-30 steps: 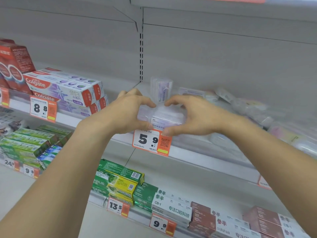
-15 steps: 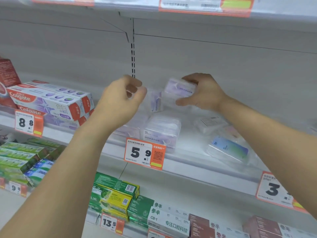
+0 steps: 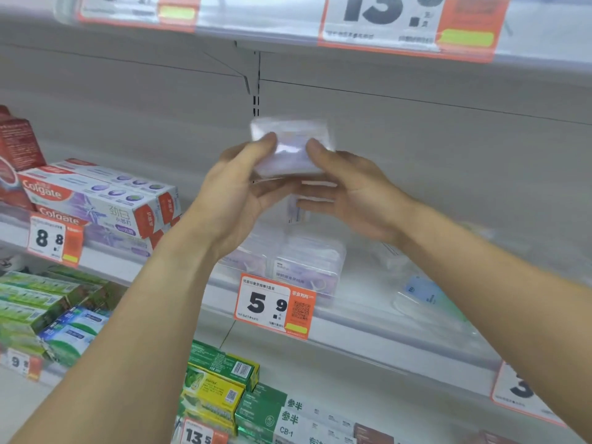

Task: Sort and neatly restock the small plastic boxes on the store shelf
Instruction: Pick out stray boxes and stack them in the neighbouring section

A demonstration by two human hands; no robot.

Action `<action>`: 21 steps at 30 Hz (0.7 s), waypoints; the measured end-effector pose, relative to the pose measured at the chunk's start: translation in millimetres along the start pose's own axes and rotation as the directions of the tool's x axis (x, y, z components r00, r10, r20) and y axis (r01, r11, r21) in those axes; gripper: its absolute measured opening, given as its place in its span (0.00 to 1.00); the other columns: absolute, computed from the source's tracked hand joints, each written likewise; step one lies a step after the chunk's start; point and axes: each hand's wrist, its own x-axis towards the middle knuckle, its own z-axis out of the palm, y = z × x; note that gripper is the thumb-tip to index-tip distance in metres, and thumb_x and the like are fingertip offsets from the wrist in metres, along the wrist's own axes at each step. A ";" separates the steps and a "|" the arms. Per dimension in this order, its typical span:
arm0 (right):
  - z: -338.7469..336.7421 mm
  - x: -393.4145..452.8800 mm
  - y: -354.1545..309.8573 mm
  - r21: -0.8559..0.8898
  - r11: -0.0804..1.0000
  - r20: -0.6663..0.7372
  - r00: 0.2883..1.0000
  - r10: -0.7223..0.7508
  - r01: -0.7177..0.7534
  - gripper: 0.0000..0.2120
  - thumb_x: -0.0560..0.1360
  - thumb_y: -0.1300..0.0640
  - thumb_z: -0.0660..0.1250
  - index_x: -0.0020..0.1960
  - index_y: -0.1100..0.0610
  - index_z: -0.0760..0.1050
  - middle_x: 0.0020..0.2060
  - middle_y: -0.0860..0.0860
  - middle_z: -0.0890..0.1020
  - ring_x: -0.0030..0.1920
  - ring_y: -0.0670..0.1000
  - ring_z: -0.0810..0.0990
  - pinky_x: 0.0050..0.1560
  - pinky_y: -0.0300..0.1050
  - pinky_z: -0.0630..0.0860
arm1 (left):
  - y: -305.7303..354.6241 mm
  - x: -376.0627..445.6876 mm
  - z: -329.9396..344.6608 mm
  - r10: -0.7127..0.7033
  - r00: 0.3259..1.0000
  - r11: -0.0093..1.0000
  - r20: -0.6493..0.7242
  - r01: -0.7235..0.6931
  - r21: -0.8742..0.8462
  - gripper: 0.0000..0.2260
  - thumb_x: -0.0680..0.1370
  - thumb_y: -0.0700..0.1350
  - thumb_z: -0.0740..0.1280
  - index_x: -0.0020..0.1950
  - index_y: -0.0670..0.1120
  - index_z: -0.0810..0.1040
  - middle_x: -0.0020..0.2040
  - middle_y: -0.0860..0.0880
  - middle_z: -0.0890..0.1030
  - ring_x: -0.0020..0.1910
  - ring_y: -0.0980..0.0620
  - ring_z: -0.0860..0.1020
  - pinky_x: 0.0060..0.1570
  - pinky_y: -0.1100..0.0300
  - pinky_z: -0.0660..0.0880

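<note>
You held one clear box [image 3: 290, 147] above the shelf [image 3: 368, 318], long axis left to right, broad face toward you. Your left hand [image 3: 238, 190] and right hand [image 3: 349, 190] both pinched it, thumbs on front.

The grey shelf [image 3: 368, 318] holds clear plastic boxes [image 3: 307, 270] just behind the 5.9 price tag [image 3: 275, 306]; Colgate boxes [image 3: 105, 200] sit left of it.

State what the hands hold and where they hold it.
Both hands hold one clear plastic box: left hand with its thumb on the front left, right hand on the front right, fingers beneath.
</note>
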 end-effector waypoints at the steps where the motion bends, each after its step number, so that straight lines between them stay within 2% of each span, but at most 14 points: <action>1: 1.3 2.1 -1.6 0.075 0.997 -0.036 0.999 -0.018 0.021 0.25 0.76 0.46 0.69 0.66 0.62 0.75 0.59 0.58 0.83 0.58 0.57 0.83 0.64 0.55 0.77 | -0.4 0.5 3.8 0.005 1.000 0.985 -0.018 -0.002 0.170 0.28 0.76 0.55 0.66 0.70 0.41 0.68 0.62 0.42 0.80 0.56 0.46 0.82 0.58 0.49 0.78; 2: 1.2 3.7 -4.3 0.148 0.988 -0.094 0.995 -0.028 0.041 0.22 0.75 0.48 0.71 0.63 0.62 0.77 0.56 0.58 0.84 0.56 0.56 0.84 0.63 0.57 0.77 | -1.0 0.2 7.0 0.017 0.999 0.926 -0.042 0.000 0.377 0.29 0.74 0.60 0.66 0.70 0.45 0.68 0.60 0.46 0.80 0.55 0.49 0.82 0.58 0.50 0.77; 4: -7.2 9.3 -8.6 0.204 0.976 -0.217 0.976 -0.035 0.080 0.27 0.68 0.50 0.78 0.63 0.60 0.75 0.52 0.55 0.85 0.53 0.55 0.85 0.60 0.56 0.78 | -5.6 0.3 4.7 0.057 0.997 0.669 -0.059 0.006 0.743 0.28 0.75 0.64 0.64 0.70 0.50 0.68 0.62 0.50 0.78 0.59 0.51 0.78 0.59 0.55 0.73; 6: -21.8 11.3 -11.0 -0.026 0.997 -0.346 0.936 -0.072 0.067 0.39 0.62 0.50 0.83 0.67 0.55 0.69 0.55 0.53 0.83 0.53 0.52 0.84 0.51 0.47 0.80 | -12.8 -0.7 -6.5 0.015 1.000 0.340 -0.021 0.015 0.940 0.28 0.74 0.66 0.63 0.69 0.52 0.70 0.67 0.50 0.75 0.66 0.48 0.73 0.62 0.56 0.69; 7: -28.6 11.5 -9.8 -0.194 0.981 -0.385 0.917 -0.103 0.028 0.39 0.61 0.50 0.83 0.67 0.52 0.70 0.55 0.51 0.83 0.51 0.49 0.84 0.45 0.41 0.78 | -16.2 -2.3 -12.6 -0.042 0.999 0.215 -0.009 0.018 0.977 0.29 0.72 0.68 0.62 0.68 0.53 0.72 0.68 0.50 0.74 0.67 0.47 0.71 0.64 0.54 0.69; 9: -37.2 14.0 -4.0 -0.439 0.897 -0.371 0.919 -0.131 -0.050 0.37 0.59 0.50 0.84 0.65 0.50 0.75 0.54 0.50 0.82 0.47 0.46 0.83 0.39 0.35 0.76 | -20.9 -5.2 -19.8 -0.146 0.989 0.075 -0.009 0.020 0.997 0.30 0.70 0.70 0.62 0.65 0.55 0.74 0.68 0.51 0.75 0.66 0.46 0.72 0.64 0.50 0.71; 11: -37.8 19.9 5.9 -0.595 0.794 -0.330 0.939 -0.100 -0.125 0.39 0.56 0.46 0.85 0.64 0.51 0.78 0.56 0.49 0.81 0.51 0.45 0.81 0.47 0.35 0.76 | -22.2 -6.7 -18.5 -0.181 0.983 0.022 -0.011 0.015 1.000 0.30 0.71 0.71 0.63 0.66 0.53 0.75 0.66 0.49 0.77 0.64 0.46 0.74 0.62 0.52 0.72; 13: -33.5 25.3 15.0 -0.687 0.691 -0.292 0.956 0.022 -0.225 0.43 0.54 0.41 0.84 0.65 0.54 0.78 0.58 0.49 0.80 0.56 0.46 0.79 0.57 0.39 0.75 | -23.6 -6.7 -15.3 -0.185 0.983 -0.015 -0.015 0.013 1.000 0.34 0.71 0.70 0.62 0.69 0.50 0.73 0.67 0.48 0.76 0.66 0.45 0.72 0.62 0.53 0.71; 14: -31.6 28.0 18.6 -0.710 0.659 -0.246 0.964 0.097 -0.247 0.45 0.53 0.38 0.83 0.65 0.57 0.78 0.58 0.50 0.80 0.56 0.46 0.78 0.58 0.40 0.74 | -24.6 -6.3 -14.3 -0.188 0.982 -0.023 -0.019 0.014 1.000 0.36 0.71 0.71 0.62 0.70 0.49 0.70 0.68 0.47 0.75 0.68 0.45 0.70 0.62 0.53 0.70; 16: -32.8 35.5 21.8 -0.731 0.638 -0.140 0.968 0.209 -0.243 0.50 0.52 0.29 0.78 0.63 0.62 0.78 0.51 0.55 0.82 0.48 0.47 0.75 0.50 0.43 0.72 | -25.8 -6.0 -13.8 -0.188 0.982 -0.013 -0.027 0.025 1.000 0.39 0.70 0.70 0.63 0.73 0.47 0.65 0.69 0.45 0.73 0.69 0.43 0.68 0.62 0.52 0.68; 17: -34.1 39.6 20.1 -0.738 0.632 -0.118 0.968 0.223 -0.236 0.48 0.53 0.28 0.76 0.60 0.62 0.80 0.46 0.55 0.81 0.45 0.49 0.73 0.46 0.44 0.72 | -26.1 -6.0 -13.7 -0.186 0.982 -0.002 -0.026 0.026 1.000 0.40 0.70 0.70 0.64 0.74 0.47 0.63 0.70 0.44 0.72 0.69 0.43 0.67 0.62 0.51 0.68; 18: -34.7 43.8 17.2 -0.746 0.627 -0.122 0.971 0.204 -0.225 0.41 0.58 0.30 0.76 0.57 0.61 0.82 0.43 0.53 0.80 0.43 0.50 0.74 0.43 0.44 0.73 | -26.3 -5.9 -13.7 -0.184 0.983 0.003 -0.018 0.019 1.000 0.39 0.71 0.69 0.64 0.75 0.48 0.61 0.70 0.43 0.71 0.69 0.42 0.67 0.62 0.51 0.67; 20: -37.1 57.6 12.6 -0.771 0.605 -0.225 0.974 0.034 -0.199 0.22 0.68 0.42 0.76 0.51 0.59 0.84 0.45 0.51 0.83 0.46 0.51 0.80 0.46 0.43 0.75 | -26.4 -6.2 -12.9 -0.185 0.983 -0.006 0.006 -0.007 1.000 0.37 0.72 0.69 0.63 0.75 0.52 0.60 0.71 0.44 0.70 0.70 0.42 0.66 0.63 0.50 0.67; 21: -38.0 65.1 11.2 -0.776 0.601 -0.284 0.957 -0.065 -0.189 0.17 0.70 0.46 0.75 0.53 0.57 0.84 0.49 0.50 0.83 0.51 0.51 0.81 0.50 0.42 0.75 | -26.3 -6.5 -12.7 -0.189 0.982 -0.013 0.013 -0.016 1.000 0.36 0.72 0.69 0.62 0.75 0.53 0.60 0.71 0.44 0.70 0.70 0.42 0.66 0.63 0.50 0.67</action>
